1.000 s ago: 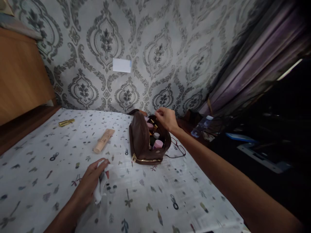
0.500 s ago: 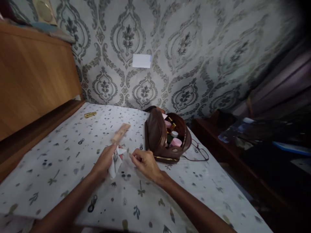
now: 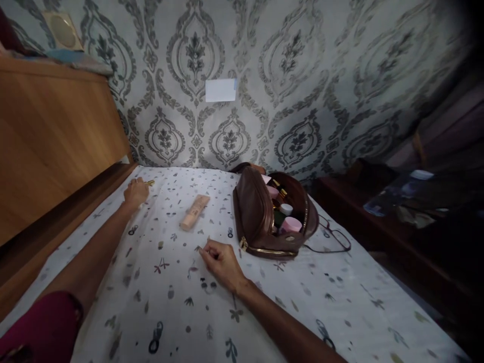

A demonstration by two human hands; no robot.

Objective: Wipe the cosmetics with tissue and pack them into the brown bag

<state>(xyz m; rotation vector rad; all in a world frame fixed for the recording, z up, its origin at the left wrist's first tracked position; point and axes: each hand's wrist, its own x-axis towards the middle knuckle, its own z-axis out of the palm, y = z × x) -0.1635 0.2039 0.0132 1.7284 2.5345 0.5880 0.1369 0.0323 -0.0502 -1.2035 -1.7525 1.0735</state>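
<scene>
1. The left hand (image 3: 136, 192) is stretched far forward, near the sheet's (image 3: 177, 297) far left corner, back of the hand up.
2. Its fingers point away and reach the gold tube (image 3: 151, 182), which lies on the sheet and pokes out to their right; whether they are closed on it, I cannot tell.
3. The left forearm (image 3: 96, 242) runs long and nearly straight from a magenta sleeve (image 3: 45, 327) at the lower left.
4. The right hand (image 3: 224, 263) is low over the middle of the sheet, well apart from the left.
5. Its fingers curl in, with thumb and forefinger tips close together, pointing left; whether they pinch anything, I cannot tell.
6. The right forearm (image 3: 276, 315) slants in from the bottom edge, right of centre.
7. The beige tube (image 3: 195, 213) lies between the hands, nearer the right one.
8. The open bag (image 3: 254, 201) stands just beyond and to the right of the right hand, with glasses (image 3: 335, 241) beside it.
</scene>
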